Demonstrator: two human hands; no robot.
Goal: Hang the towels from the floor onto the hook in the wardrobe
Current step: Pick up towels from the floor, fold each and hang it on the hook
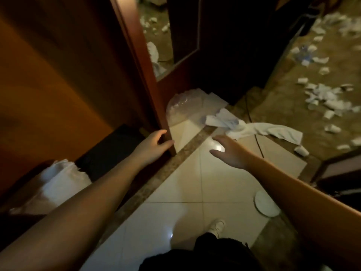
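Task barely begun, by my read. Towel lies crumpled on floor at 1 o'clock, not yet lifted. Right hand spread wide, empty, just short of towel. Left hand grips wardrobe door edge. Hook not visible; pickup and hanging remain.

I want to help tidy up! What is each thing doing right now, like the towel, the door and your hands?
towel: crumpled on the floor, not held.
left hand: fingers on the edge of the wardrobe door.
right hand: open, reaching toward the towel, not touching it.
wardrobe door: open.
plastic bag: lying on the floor by the door.
white plate: lying on the tiles.
paper cups: scattered over the carpet.
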